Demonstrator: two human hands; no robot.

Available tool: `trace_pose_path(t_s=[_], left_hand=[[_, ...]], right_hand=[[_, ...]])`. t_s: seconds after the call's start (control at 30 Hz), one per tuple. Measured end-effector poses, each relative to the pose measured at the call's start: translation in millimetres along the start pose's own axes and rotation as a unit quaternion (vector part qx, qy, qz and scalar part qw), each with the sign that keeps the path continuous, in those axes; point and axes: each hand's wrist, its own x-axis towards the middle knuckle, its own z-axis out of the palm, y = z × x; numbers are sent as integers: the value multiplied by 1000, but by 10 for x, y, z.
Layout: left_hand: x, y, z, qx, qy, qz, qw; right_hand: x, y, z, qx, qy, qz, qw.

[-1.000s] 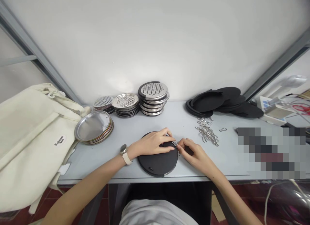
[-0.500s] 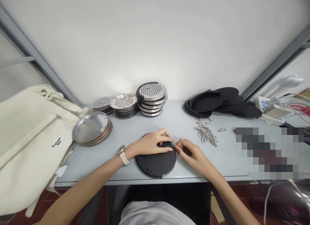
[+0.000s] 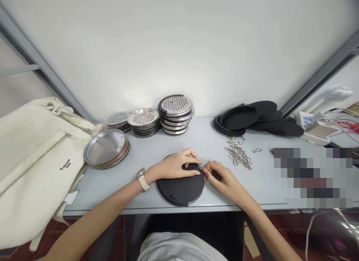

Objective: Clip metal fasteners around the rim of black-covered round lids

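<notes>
A black round disc point(image 3: 181, 188) lies flat near the table's front edge, with a small slot visible at its lower left. Across its upper half, my left hand point(image 3: 181, 166) grips it, fingertips and thumb at its right rim. At that rim my right hand point(image 3: 220, 177) pinches a small metal snap clip point(image 3: 201, 166) between thumb and fingers. The clip touches the disc's edge; whether it passes through the disc cannot be made out. A bit of metal also shows just below the right fingertips.
Several snap clips point(image 3: 238, 154) lie right of my hands, below a pile of black discs point(image 3: 241, 118). Stacked perforated metal discs point(image 3: 176, 105) and plain round metal plates point(image 3: 105, 146) stand behind and left. A cream bag point(image 3: 36, 160) covers the left side; a power strip point(image 3: 314, 130) is far right.
The view has shifted slightly. Both hands keep almost the same pose at the disc's right rim, with the clip still pinched in my right fingers.
</notes>
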Motion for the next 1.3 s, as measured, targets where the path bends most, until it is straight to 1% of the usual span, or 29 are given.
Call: trace_pose_path(t_s=[0.17, 0.53, 1.3], left_hand=[[4, -2, 1, 0, -3, 1, 1000], [-4, 2, 0, -11, -4, 0, 1000], [-2, -17, 3, -11, -5, 8, 1000]], right_hand=[[1, -8, -3, -8, 2, 0, 1000], [-7, 0, -1, 3, -15, 8, 1000], [-11, -2, 22, -30, -13, -4, 999]])
